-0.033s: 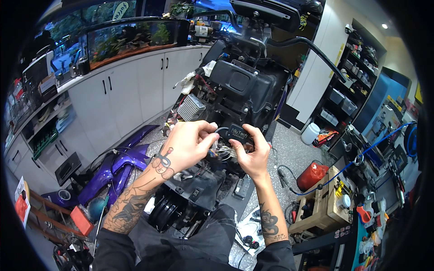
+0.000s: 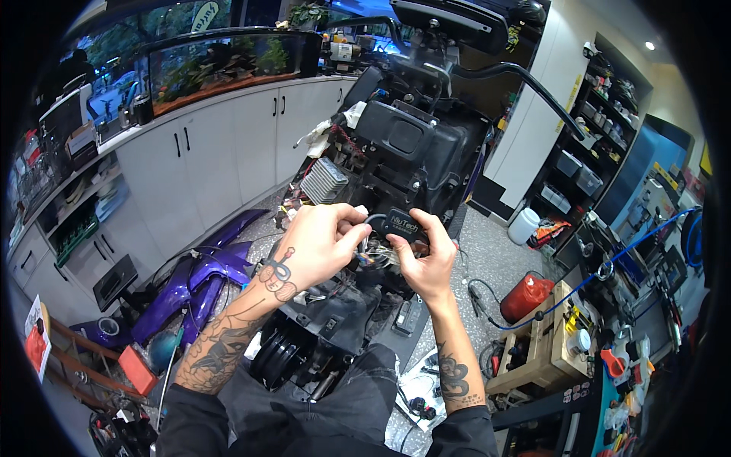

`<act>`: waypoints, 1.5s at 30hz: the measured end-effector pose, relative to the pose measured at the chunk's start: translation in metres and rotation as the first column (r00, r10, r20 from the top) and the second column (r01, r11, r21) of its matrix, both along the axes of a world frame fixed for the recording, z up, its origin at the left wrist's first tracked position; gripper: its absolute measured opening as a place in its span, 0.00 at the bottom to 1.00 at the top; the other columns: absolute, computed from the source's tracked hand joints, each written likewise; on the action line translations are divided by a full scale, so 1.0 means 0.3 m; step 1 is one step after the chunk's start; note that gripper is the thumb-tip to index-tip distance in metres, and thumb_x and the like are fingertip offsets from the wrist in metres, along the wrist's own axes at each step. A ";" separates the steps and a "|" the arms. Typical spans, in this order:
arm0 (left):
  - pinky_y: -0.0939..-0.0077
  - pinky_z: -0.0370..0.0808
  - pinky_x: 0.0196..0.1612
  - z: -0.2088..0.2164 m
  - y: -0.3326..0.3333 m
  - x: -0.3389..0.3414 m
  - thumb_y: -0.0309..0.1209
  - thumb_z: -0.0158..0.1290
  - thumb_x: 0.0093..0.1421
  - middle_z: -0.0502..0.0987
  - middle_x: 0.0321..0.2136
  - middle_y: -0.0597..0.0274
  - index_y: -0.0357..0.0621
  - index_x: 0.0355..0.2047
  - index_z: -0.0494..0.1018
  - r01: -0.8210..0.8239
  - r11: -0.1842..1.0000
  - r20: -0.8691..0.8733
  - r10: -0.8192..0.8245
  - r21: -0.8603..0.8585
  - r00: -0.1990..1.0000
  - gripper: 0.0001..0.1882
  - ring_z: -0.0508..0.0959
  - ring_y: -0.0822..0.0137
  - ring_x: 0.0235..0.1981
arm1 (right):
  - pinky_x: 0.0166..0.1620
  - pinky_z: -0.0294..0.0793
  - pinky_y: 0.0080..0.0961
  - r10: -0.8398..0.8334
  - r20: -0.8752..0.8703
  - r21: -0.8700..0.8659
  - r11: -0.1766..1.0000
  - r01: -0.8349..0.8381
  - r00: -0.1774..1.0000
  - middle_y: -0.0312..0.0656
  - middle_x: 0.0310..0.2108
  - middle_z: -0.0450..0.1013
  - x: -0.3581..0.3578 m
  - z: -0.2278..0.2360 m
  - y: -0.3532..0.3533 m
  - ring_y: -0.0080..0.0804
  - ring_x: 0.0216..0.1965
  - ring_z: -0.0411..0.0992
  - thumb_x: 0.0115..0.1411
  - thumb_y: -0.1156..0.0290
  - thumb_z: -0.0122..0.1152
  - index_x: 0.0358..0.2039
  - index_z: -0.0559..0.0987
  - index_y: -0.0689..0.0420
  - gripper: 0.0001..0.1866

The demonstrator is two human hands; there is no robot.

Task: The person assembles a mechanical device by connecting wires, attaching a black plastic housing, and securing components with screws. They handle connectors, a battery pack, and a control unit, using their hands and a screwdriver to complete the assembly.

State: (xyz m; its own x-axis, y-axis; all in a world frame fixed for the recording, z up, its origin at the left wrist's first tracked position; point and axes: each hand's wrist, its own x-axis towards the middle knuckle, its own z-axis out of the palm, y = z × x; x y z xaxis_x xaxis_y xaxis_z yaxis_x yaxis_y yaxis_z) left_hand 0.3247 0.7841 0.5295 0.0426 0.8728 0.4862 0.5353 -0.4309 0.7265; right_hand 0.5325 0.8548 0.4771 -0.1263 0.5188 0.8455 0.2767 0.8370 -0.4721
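Observation:
A small flat black box (image 2: 402, 225) with pale lettering is gripped between the thumb and fingers of my right hand (image 2: 428, 257). From its left side a short dark cable (image 2: 374, 218) curves over to my left hand (image 2: 324, 236). My left thumb and fingertips are pinched around the cable's end, where a bit of white shows; the rest is hidden by the fingers. Both hands are above the open body of a stripped-down scooter (image 2: 392, 133). Loose wires (image 2: 373, 257) hang just below the box, and a finned metal unit (image 2: 324, 180) sits beyond my left hand.
Purple body panels (image 2: 199, 286) lie on the floor at left, before white cabinets (image 2: 221, 148) bearing a fish tank (image 2: 228, 70). A wooden crate (image 2: 544, 343), a red container (image 2: 527, 295) and a blue hose (image 2: 601, 270) are at right. Handlebars (image 2: 525, 76) stick out ahead.

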 end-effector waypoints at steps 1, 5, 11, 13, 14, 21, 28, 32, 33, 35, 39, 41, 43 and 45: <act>0.79 0.81 0.30 0.013 -0.004 0.018 0.30 0.58 0.68 0.85 0.27 0.57 0.29 0.47 0.80 0.002 0.995 0.071 0.005 -0.104 0.997 0.14 0.86 0.74 0.26 | 0.25 0.77 0.19 -0.016 0.001 0.003 1.000 0.016 1.000 0.41 0.36 0.76 -0.002 0.006 -0.007 0.21 0.28 0.78 0.54 0.77 0.78 0.50 0.78 0.64 0.23; 0.76 0.83 0.33 -0.009 0.012 0.047 0.30 0.56 0.68 0.86 0.29 0.49 0.25 0.48 0.78 0.101 0.962 0.230 -0.042 -0.252 0.972 0.17 0.87 0.67 0.27 | 0.25 0.79 0.19 -0.044 0.022 0.040 0.998 0.043 0.999 0.41 0.36 0.76 -0.006 0.027 -0.020 0.22 0.28 0.79 0.53 0.77 0.78 0.49 0.78 0.64 0.24; 0.72 0.88 0.37 -0.117 0.037 0.056 0.27 0.52 0.73 0.83 0.36 0.48 0.25 0.48 0.73 0.426 0.870 0.716 -0.133 -0.247 0.686 0.13 0.87 0.62 0.32 | 0.30 0.76 0.17 0.065 0.170 0.030 0.997 -0.072 0.983 0.41 0.37 0.78 0.053 0.037 0.006 0.20 0.31 0.78 0.53 0.79 0.78 0.51 0.80 0.65 0.25; 0.71 0.88 0.38 -0.134 0.032 0.067 0.27 0.52 0.73 0.83 0.36 0.46 0.25 0.47 0.72 0.418 0.882 0.759 -0.116 -0.218 0.641 0.12 0.87 0.61 0.33 | 0.35 0.78 0.18 0.173 0.135 -0.077 0.983 -0.164 0.976 0.41 0.39 0.78 0.061 0.032 0.010 0.22 0.35 0.79 0.55 0.80 0.74 0.53 0.79 0.65 0.24; 0.71 0.89 0.39 -0.141 0.032 0.071 0.26 0.52 0.73 0.83 0.37 0.45 0.25 0.47 0.72 0.412 0.888 0.779 -0.108 -0.204 0.618 0.12 0.87 0.61 0.34 | 0.38 0.78 0.19 0.226 0.113 -0.128 0.969 -0.212 0.968 0.41 0.39 0.78 0.066 0.029 0.010 0.23 0.37 0.79 0.56 0.81 0.73 0.54 0.79 0.65 0.23; 0.71 0.88 0.37 -0.147 0.059 0.125 0.25 0.52 0.71 0.83 0.37 0.45 0.22 0.49 0.71 0.314 0.921 0.711 -0.061 -0.231 0.700 0.13 0.88 0.59 0.33 | 0.51 0.80 0.29 0.343 0.196 -0.330 0.905 -0.268 0.919 0.47 0.57 0.74 0.123 0.073 -0.028 0.35 0.55 0.76 0.53 0.68 0.76 0.65 0.71 0.63 0.39; 0.62 0.79 0.55 -0.023 0.015 0.013 0.29 0.64 0.52 0.78 0.53 0.48 0.38 0.56 0.74 -0.051 0.957 -0.382 0.163 0.286 0.910 0.29 0.81 0.55 0.52 | 0.42 0.81 0.26 0.188 0.383 -0.032 0.981 -0.190 0.904 0.46 0.51 0.76 0.153 0.052 -0.018 0.35 0.47 0.79 0.50 0.72 0.73 0.51 0.82 0.60 0.26; 0.55 0.65 0.70 -0.068 0.164 -0.067 0.32 0.69 0.45 0.68 0.65 0.45 0.39 0.69 0.61 0.535 0.833 -0.420 -0.438 0.143 0.795 0.50 0.68 0.46 0.66 | 0.54 0.78 0.34 0.266 0.359 -0.057 0.963 -0.264 0.895 0.51 0.51 0.77 0.112 0.070 -0.026 0.45 0.51 0.79 0.48 0.74 0.73 0.49 0.84 0.62 0.25; 0.54 0.67 0.68 -0.063 0.173 -0.058 0.35 0.71 0.44 0.69 0.64 0.45 0.40 0.72 0.56 0.583 0.809 -0.434 -0.499 0.078 0.750 0.56 0.68 0.46 0.66 | 0.55 0.77 0.34 0.268 0.357 -0.045 0.962 -0.271 0.895 0.51 0.51 0.77 0.118 0.062 -0.018 0.46 0.51 0.79 0.48 0.74 0.73 0.48 0.84 0.62 0.24; 0.57 0.73 0.60 -0.053 0.144 -0.060 0.42 0.70 0.46 0.73 0.51 0.52 0.43 0.63 0.69 0.404 0.910 -0.558 -0.289 0.092 0.778 0.44 0.72 0.51 0.56 | 0.56 0.77 0.36 0.281 0.353 -0.022 0.956 -0.292 0.892 0.53 0.52 0.76 0.118 0.053 -0.008 0.46 0.53 0.78 0.49 0.76 0.72 0.46 0.85 0.61 0.20; 0.62 0.70 0.56 -0.069 0.092 -0.035 0.45 0.65 0.52 0.76 0.37 0.54 0.40 0.33 0.84 0.175 0.948 -0.705 0.066 0.264 0.707 0.19 0.74 0.55 0.48 | 0.56 0.77 0.34 0.274 0.326 -0.039 0.960 -0.276 0.905 0.53 0.55 0.75 0.120 0.043 -0.005 0.43 0.53 0.78 0.51 0.80 0.70 0.44 0.86 0.61 0.17; 0.61 0.69 0.58 -0.088 0.065 0.012 0.38 0.64 0.51 0.79 0.35 0.51 0.35 0.28 0.83 0.136 0.887 -0.760 0.288 0.441 0.582 0.15 0.77 0.55 0.47 | 0.55 0.77 0.34 0.297 0.318 -0.036 0.953 -0.302 0.900 0.53 0.55 0.74 0.105 0.041 0.007 0.43 0.52 0.78 0.51 0.80 0.69 0.42 0.86 0.62 0.16; 0.54 0.67 0.63 -0.061 0.045 0.050 0.30 0.65 0.47 0.79 0.39 0.47 0.28 0.52 0.72 0.135 0.938 -0.783 0.180 0.318 0.595 0.32 0.79 0.52 0.49 | 0.55 0.77 0.34 0.329 0.249 -0.102 0.944 -0.313 0.911 0.53 0.55 0.74 0.110 0.045 0.008 0.43 0.52 0.78 0.51 0.80 0.68 0.42 0.87 0.62 0.15; 0.47 0.66 0.66 0.020 0.021 0.051 0.25 0.65 0.46 0.79 0.42 0.44 0.31 0.74 0.42 0.116 0.993 -0.678 -0.078 0.010 0.731 0.59 0.81 0.47 0.47 | 0.55 0.77 0.34 0.360 0.207 -0.154 0.930 -0.333 0.910 0.54 0.56 0.73 0.120 0.053 -0.001 0.44 0.52 0.78 0.51 0.80 0.66 0.40 0.87 0.62 0.14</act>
State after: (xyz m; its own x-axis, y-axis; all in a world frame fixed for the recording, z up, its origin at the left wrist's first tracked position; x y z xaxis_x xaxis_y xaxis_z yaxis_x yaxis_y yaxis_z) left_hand 0.3399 0.7903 0.5355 0.4593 0.8217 0.3374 0.8300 -0.5323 0.1667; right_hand 0.5685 0.8546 0.4930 -0.4975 0.4970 0.7109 0.0898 0.8447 -0.5277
